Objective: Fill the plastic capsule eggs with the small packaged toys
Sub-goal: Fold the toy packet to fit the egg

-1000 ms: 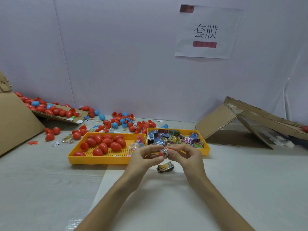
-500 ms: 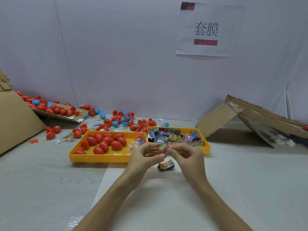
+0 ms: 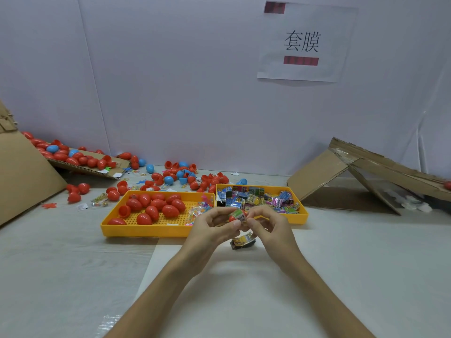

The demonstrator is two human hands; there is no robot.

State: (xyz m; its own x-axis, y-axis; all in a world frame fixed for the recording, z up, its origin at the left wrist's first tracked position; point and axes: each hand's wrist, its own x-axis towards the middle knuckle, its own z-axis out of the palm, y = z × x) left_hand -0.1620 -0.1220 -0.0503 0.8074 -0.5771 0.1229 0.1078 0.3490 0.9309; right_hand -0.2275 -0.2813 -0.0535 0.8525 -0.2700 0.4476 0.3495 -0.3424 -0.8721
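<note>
The left hand (image 3: 214, 228) is held up just in front of two yellow trays, its fingers curled and its thumb pinched against a red capsule egg (image 3: 233, 216). A packaged toy (image 3: 242, 217) with a barcode label is pressed at the egg's opening and gripped by the curled fingertips of the right hand (image 3: 271, 228); how far in it sits cannot be told. A second packet (image 3: 244, 241) is seen on the white sheet (image 3: 219, 289) directly below the hands. At the far left a cardboard panel (image 3: 24, 172) is leaned, and beside it a cardboard flap (image 3: 87, 165) is loaded with many red eggs and two blue ones. Loose eggs (image 3: 170, 176), mostly red with roughly seven blue, are scattered along the wall. In the left tray (image 3: 146, 230) about eleven red eggs are gathered, one an open half, with clear toy packets (image 3: 197, 211) at its right end. The right tray (image 3: 301, 217) is heaped with printed packets, too many to be counted. One paper sign (image 3: 305, 42) is fixed to the wall above, and folded cardboard (image 3: 324, 176) is propped at the right.
</note>
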